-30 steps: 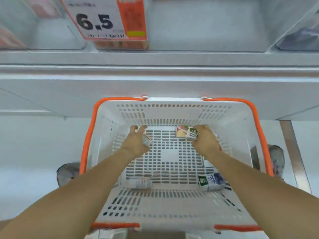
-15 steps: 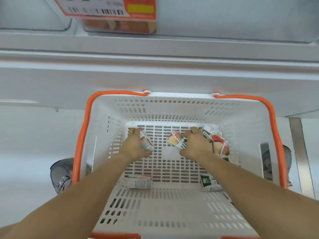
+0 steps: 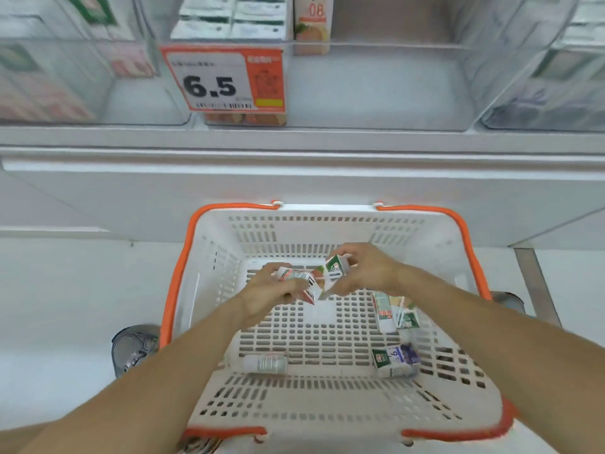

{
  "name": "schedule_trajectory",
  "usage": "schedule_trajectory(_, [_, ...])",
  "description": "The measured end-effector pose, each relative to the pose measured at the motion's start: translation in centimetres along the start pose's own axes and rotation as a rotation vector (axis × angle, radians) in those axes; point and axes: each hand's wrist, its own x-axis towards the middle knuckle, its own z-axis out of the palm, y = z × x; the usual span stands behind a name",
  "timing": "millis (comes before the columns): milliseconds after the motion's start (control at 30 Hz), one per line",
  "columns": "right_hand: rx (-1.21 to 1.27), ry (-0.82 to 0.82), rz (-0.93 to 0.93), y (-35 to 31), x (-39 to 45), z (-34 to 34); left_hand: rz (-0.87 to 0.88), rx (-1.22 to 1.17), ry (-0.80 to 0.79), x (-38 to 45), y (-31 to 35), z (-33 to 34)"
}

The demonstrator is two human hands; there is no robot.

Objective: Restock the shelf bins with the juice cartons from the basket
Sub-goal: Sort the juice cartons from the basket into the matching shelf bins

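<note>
1. A small juice carton (image 3: 296,280) is gripped in the left hand (image 3: 268,298), fingers curled round it, lifted above the floor of the basket (image 3: 327,224), probably for carrying to the shelf.
2. The right hand (image 3: 363,273) pinches a green-and-white carton (image 3: 335,269) just beside the first; the two nearly touch.
3. Lying in the basket: a pale carton (image 3: 262,363) near the left wall, two cartons (image 3: 394,314) by the right wall, and a purple-labelled carton (image 3: 396,359) nearer the person.
4. Above the basket, a clear shelf bin (image 3: 376,93) with the 6.5 price tag (image 3: 222,80) on its front looks largely unfilled, the likely destination.
</note>
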Motion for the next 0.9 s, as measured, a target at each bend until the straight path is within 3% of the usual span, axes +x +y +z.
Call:
schedule_trajectory(133, [-0.082, -0.123, -0.042, -5.4, -4.3, -4.6, 0.066, -0.013, -0.212, -2.3, 3.6, 1.0])
schedule_trajectory(233, [-0.136, -0.107, -0.100, -8.8, -7.9, -6.5, 0.125, 0.075, -0.303, -4.5, 7.2, 2.3])
schedule_trajectory(467, [-0.111, 0.016, -0.224, -12.6, -15.1, -7.7, 0.200, 0.305, -0.202, -10.1, 16.6, 3.9])
schedule_trajectory(600, [0.053, 0.027, -0.264, -12.5, -16.4, -7.7, 0.249, 0.479, -0.175, -13.5, 20.7, 3.5])
schedule_trajectory(900, [0.188, 0.015, -0.364, -14.1, -16.5, -8.3, 0.382, 0.445, 0.030, -16.1, 21.1, 0.5])
